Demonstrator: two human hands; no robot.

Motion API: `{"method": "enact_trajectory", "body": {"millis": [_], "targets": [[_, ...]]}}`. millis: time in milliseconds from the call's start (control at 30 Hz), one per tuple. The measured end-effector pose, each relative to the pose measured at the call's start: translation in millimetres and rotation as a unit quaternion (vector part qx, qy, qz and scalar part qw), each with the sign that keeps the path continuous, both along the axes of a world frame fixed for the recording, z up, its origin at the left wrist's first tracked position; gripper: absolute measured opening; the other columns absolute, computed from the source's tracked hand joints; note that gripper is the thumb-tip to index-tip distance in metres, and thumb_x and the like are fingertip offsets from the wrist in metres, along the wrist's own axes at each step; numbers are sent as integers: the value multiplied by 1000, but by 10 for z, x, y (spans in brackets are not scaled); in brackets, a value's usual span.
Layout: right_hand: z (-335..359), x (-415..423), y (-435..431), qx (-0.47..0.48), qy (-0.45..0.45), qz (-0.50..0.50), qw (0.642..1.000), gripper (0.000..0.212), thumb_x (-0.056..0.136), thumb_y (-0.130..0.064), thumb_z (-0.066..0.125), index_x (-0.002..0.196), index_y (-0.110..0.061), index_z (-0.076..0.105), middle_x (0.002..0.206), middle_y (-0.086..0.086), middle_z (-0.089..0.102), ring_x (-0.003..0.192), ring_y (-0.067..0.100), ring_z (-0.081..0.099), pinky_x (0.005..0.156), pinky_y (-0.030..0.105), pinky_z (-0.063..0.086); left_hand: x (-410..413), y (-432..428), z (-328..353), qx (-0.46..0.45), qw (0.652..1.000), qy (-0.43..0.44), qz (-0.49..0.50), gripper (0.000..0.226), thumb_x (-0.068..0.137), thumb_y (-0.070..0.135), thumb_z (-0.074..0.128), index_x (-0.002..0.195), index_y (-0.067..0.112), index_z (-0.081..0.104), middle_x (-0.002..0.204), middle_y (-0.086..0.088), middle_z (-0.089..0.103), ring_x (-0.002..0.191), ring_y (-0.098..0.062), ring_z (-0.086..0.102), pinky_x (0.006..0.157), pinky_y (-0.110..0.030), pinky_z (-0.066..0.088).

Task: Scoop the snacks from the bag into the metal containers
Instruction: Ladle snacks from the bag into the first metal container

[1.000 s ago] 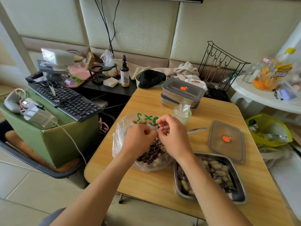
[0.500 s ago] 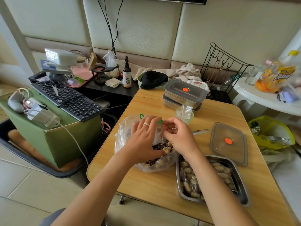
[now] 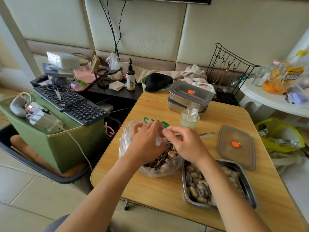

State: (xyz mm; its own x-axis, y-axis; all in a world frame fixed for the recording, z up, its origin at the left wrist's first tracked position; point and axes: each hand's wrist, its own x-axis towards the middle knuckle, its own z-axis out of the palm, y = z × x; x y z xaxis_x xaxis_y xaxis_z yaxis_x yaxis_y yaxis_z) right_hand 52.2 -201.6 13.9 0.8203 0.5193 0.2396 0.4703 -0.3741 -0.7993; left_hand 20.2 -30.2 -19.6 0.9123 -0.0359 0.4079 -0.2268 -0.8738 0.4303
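Observation:
A clear plastic bag (image 3: 127,148) with green print holds sunflower seeds and peanuts (image 3: 164,159) near the table's left edge. My left hand (image 3: 147,141) lies over the bag's mouth with its fingers on the plastic rim. My right hand (image 3: 187,143) pinches the rim of the bag at the opening, fingers curled. An open metal container (image 3: 247,186) partly filled with the snacks sits at the front right, under my right forearm. Its lid (image 3: 235,146) lies just behind it. Two stacked, lidded metal containers (image 3: 189,97) stand at the back of the table.
A small pale-green cup (image 3: 189,118) with a sachet stands behind the bag, and a spoon handle (image 3: 207,135) lies beside my right hand. A keyboard (image 3: 70,102) on a green box crowds the left. A white side table (image 3: 274,99) and a yellow bag (image 3: 280,136) are on the right.
Both hands stayed at the bag's mouth. My left hand uncurled from a fist and spread over the plastic rim, while my right hand kept pinching the edge.

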Motion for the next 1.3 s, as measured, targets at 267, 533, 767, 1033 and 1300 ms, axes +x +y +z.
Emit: {"method": "enact_trajectory", "body": {"millis": [267, 533, 767, 1033, 1300], "targets": [[-75, 65, -59, -57, 14, 53, 997, 37, 97, -62, 57, 121, -39, 73, 120, -21, 71, 112, 4, 65, 89, 33, 56, 2, 12, 13, -3, 1000, -4, -10, 40, 87, 38, 68, 120, 26, 48, 103, 16, 67, 104, -9, 61, 107, -31, 19], [113, -41, -160, -40, 73, 67, 994, 37, 99, -57, 48, 124, -39, 69, 73, -20, 72, 52, 6, 63, 59, 16, 48, -28, 106, 104, -50, 995, 82, -25, 37, 87, 37, 79, 111, 20, 57, 94, 7, 68, 84, -16, 64, 79, -35, 55], [-1, 180, -521, 100, 37, -412, 905, 10, 100, -18, 58, 108, -23, 59, 105, -2, 67, 84, 18, 72, 70, 32, 58, -156, 160, 121, -93, 989, 101, 53, 45, 84, 39, 81, 118, 21, 58, 105, 4, 63, 92, -17, 60, 81, -40, 56], [7, 230, -693, 251, 343, -395, 814, 14, 99, -1, 52, 112, 1, 54, 86, 22, 71, 64, 19, 63, 66, 27, 55, -177, 196, 73, -87, 988, 59, 115, 42, 88, 38, 77, 122, 19, 62, 128, 1, 51, 121, -21, 40, 97, -33, 34], [44, 240, -488, 301, 280, -282, 867, 16, 102, -13, 59, 110, -7, 72, 91, 7, 68, 70, 13, 63, 63, 24, 51, -167, 302, 1, -164, 946, 149, 238, 40, 91, 46, 70, 127, 32, 59, 157, -13, 30, 148, -32, 19, 111, -48, 34]]}}
